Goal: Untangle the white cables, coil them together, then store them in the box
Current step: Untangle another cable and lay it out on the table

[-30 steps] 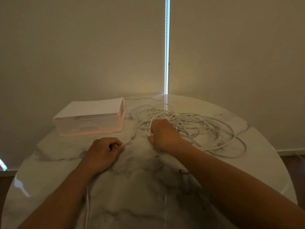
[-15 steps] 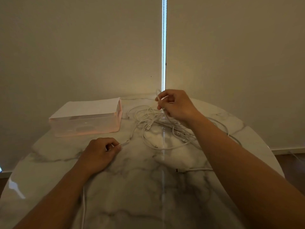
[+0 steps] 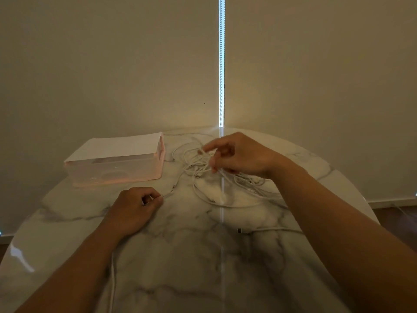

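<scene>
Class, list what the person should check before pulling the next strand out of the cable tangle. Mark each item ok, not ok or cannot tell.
1. Left hand pinches a cable end: ok.
2. Right hand grips strands of the white cables: ok.
3. Cables untangled: not ok, they lie in a heap on the table.
4. Box open: not ok, white lid on.
5. Dark plug free of the tangle: cannot tell.

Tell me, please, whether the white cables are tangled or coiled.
Tangled: the white cables lie in a loose, crossing heap on the table.
</scene>
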Demonstrator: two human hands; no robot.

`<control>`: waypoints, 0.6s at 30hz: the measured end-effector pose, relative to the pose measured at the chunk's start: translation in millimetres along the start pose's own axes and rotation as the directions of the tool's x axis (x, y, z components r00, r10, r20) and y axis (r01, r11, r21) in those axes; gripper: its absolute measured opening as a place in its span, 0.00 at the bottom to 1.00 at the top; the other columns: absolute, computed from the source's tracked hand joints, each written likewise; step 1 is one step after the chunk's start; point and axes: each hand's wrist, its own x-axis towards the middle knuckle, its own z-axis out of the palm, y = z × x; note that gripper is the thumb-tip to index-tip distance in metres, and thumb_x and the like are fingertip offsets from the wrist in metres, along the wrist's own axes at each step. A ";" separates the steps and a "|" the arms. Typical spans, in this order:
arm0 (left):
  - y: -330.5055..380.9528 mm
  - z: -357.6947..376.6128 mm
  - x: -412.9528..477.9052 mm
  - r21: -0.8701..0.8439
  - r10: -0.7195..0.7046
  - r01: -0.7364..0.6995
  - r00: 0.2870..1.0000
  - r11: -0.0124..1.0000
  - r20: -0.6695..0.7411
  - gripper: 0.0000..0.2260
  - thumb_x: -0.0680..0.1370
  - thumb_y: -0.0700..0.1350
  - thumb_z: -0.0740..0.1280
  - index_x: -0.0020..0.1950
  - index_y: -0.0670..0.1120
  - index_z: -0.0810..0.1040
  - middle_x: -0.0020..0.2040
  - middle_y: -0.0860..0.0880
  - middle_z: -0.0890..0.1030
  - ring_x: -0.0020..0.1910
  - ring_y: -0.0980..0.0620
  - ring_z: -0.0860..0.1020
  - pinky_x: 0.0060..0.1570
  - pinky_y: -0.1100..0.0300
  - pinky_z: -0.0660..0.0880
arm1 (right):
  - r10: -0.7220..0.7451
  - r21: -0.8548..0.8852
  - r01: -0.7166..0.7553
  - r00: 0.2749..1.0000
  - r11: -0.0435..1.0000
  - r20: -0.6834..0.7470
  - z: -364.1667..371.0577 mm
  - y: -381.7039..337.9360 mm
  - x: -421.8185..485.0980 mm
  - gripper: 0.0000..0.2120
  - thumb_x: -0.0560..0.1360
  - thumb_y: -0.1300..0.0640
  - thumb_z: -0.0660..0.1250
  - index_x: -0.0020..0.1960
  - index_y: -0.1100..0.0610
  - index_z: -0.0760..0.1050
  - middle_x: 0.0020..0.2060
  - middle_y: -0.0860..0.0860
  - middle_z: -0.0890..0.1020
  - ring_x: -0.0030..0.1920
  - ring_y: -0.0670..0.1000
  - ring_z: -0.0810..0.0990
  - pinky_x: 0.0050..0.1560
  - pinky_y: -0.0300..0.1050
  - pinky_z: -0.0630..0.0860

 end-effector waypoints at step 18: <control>-4.1 -3.4 3.6 0.057 -0.072 0.075 0.996 0.996 -0.058 0.05 0.77 0.49 0.69 0.42 0.53 0.83 0.36 0.55 0.78 0.37 0.55 0.74 0.40 0.58 0.66 | 0.059 -0.333 -0.135 0.972 0.933 -0.229 -23.2 20.3 -62.2 0.04 0.75 0.61 0.71 0.47 0.59 0.84 0.34 0.50 0.86 0.31 0.46 0.84 0.37 0.41 0.81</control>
